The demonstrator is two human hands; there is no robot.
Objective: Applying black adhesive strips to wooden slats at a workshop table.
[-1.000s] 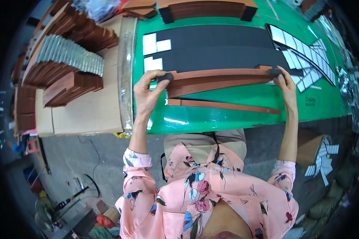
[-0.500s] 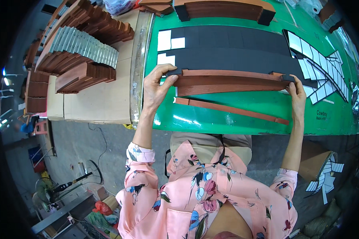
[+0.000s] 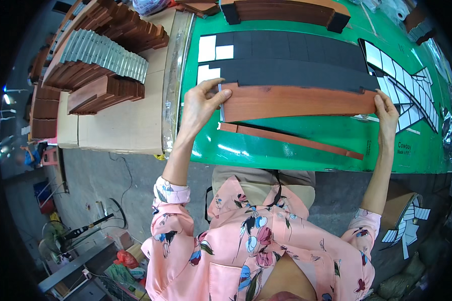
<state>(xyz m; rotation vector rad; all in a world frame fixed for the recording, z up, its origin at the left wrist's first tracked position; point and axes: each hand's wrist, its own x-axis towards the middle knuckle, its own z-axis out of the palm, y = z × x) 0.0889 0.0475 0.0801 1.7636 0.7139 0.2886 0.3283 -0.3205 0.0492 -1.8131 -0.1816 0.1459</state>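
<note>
A long reddish-brown wooden board [image 3: 296,103], slightly curved, spans between my two hands with its broad face turned up. My left hand [image 3: 204,104] pinches its left end between thumb and fingers. At the other end, my right hand [image 3: 386,111] has its thumb and fingertips closed on the board's corner. Behind the board's far edge lie black pad sheets [image 3: 286,71], with white backing squares [image 3: 206,49] bared at their left end. A thin wooden strip [image 3: 291,140] rests on the table just nearer to me.
The green-covered table [image 3: 296,158] carries a wooden piece with black end pads [image 3: 286,12] at the back. White-and-black scrap strips [image 3: 399,70] lie crossed on the right. Stacked wooden pieces [image 3: 108,95] stand on cardboard [image 3: 120,128] at left. More scraps [image 3: 409,226] hang from a bin at lower right.
The board has turned, so its broad face shows where its narrow edge did. The black end pads under my fingers have gone out of sight. My right hand moved slightly right and nearer.
</note>
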